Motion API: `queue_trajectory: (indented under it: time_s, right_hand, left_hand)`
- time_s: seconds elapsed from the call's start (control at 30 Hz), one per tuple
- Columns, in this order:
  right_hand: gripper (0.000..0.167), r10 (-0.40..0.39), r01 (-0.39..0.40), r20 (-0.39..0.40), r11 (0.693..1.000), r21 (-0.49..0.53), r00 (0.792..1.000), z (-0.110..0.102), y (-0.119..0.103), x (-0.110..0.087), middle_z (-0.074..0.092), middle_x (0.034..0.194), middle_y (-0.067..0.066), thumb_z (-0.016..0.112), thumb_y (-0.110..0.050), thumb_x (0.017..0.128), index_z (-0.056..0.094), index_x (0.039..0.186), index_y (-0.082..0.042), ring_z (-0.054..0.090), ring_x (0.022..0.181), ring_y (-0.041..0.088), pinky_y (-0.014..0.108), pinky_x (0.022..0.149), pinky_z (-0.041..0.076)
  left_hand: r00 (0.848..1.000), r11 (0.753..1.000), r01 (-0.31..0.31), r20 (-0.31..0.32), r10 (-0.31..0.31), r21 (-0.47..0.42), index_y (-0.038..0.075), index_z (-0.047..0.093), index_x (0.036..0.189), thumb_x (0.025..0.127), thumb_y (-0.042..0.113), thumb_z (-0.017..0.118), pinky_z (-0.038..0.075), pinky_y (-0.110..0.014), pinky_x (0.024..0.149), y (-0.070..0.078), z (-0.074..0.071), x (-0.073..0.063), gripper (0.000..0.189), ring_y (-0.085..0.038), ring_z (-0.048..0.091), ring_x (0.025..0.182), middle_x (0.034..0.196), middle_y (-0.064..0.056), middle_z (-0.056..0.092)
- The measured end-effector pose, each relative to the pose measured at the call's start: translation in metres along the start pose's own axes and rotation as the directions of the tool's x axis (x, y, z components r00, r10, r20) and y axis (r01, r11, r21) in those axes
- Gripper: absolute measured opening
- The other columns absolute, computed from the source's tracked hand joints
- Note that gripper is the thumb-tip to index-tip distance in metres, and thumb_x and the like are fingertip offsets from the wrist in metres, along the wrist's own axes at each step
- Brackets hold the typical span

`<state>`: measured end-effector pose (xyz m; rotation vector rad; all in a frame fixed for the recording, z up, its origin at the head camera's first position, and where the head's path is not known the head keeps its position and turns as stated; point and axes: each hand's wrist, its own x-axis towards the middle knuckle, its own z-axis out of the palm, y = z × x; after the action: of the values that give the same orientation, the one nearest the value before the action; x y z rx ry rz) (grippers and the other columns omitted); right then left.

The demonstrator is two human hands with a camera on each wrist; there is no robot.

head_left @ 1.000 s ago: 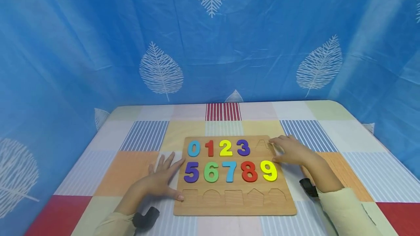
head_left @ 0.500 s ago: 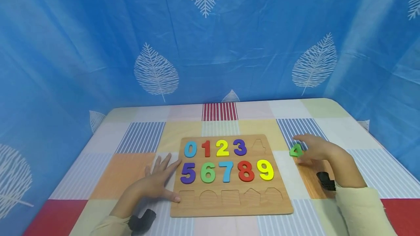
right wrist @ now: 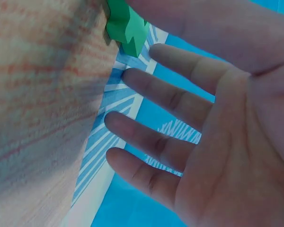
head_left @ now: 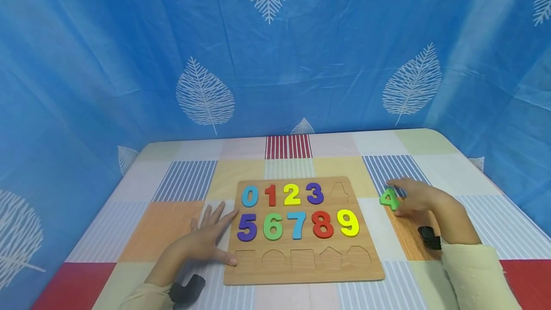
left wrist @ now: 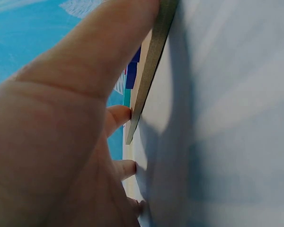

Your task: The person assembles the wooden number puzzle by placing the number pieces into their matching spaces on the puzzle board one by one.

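A wooden number board (head_left: 301, 271) lies on the table with the coloured digits 0 to 3 in its top row and 5 to 9 in the middle row. The top-right recess, an outlined slot (head_left: 339, 191), holds no piece. My left hand (head_left: 202, 243) is spread at the board's left edge, its thumb (left wrist: 99, 42) resting on the rim. Right of the board, my right hand (head_left: 415, 197) pinches a green number 4 (head_left: 389, 199) between thumb and index finger. In the right wrist view the other fingers (right wrist: 151, 137) extend loosely beyond the green 4.
A patchwork tablecloth (head_left: 336, 145) covers the table. Behind it hangs a blue curtain (head_left: 327, 61) with white leaf prints. The board's bottom row has several outlined shape recesses (head_left: 303, 259). Black straps (head_left: 429, 238) sit on both wrists.
My right hand has moved right from the board's upper right edge to the green 4, which came into sight and has turned slightly. My left hand stays at the board's left edge.
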<state>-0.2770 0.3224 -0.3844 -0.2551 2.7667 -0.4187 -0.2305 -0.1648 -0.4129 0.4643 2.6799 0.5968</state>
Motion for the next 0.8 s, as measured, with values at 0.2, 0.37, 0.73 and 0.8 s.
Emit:
queue_trajectory:
  time_s: [0.2, 0.37, 0.73, 0.8]
  right_hand:
    - [0.073, -0.018, 0.018, -0.010, 1.000, -0.008, 1.000, 0.002, -0.002, 0.003, 0.031, 0.132, 0.040, 0.077, -0.018, 0.068, 0.044, 0.129, 0.004, 0.031, 0.117, 0.058, 0.068, 0.087, 0.034]
    - [0.065, -0.049, 0.048, -0.023, 0.998, -0.043, 0.999, 0.003, -0.004, 0.002, 0.037, 0.126, 0.037, 0.078, -0.018, 0.067, 0.051, 0.122, 0.002, 0.041, 0.109, 0.055, 0.063, 0.081, 0.041]
    - [0.066, -0.099, 0.099, -0.105, 0.995, -0.007, 0.990, 0.005, -0.032, 0.008, 0.040, 0.131, 0.031, 0.077, -0.022, 0.069, 0.050, 0.126, -0.001, 0.035, 0.118, 0.052, 0.064, 0.090, 0.037]
    - [0.066, -0.118, 0.117, -0.121, 0.993, -0.008, 0.986, 0.005, -0.037, 0.010, 0.040, 0.131, 0.030, 0.077, -0.022, 0.070, 0.050, 0.127, -0.002, 0.034, 0.120, 0.051, 0.064, 0.092, 0.036]
  left_hand:
    - [1.000, 1.000, 0.006, -0.001, -0.006, -0.003, 0.019, 0.022, 0.146, 0.056, 0.060, 0.075, -0.009, -0.075, 0.094, -0.001, 0.001, 0.001, 0.113, -0.051, -0.011, 0.134, 0.152, -0.022, 0.001]
    - [1.000, 1.000, -0.013, -0.003, 0.013, -0.006, 0.017, 0.022, 0.146, 0.056, 0.060, 0.075, -0.009, -0.076, 0.093, -0.003, 0.001, 0.001, 0.113, -0.052, -0.011, 0.133, 0.151, -0.024, 0.001]
    - [1.000, 1.000, -0.016, 0.003, 0.016, -0.005, 0.017, 0.021, 0.146, 0.057, 0.058, 0.075, -0.009, -0.076, 0.093, 0.000, 0.000, -0.001, 0.112, -0.053, -0.011, 0.133, 0.151, -0.025, 0.001]
    - [1.000, 1.000, -0.015, 0.004, 0.015, -0.006, 0.017, 0.021, 0.146, 0.057, 0.058, 0.076, -0.008, -0.076, 0.093, 0.000, -0.001, -0.001, 0.112, -0.053, -0.011, 0.133, 0.151, -0.025, 0.001]
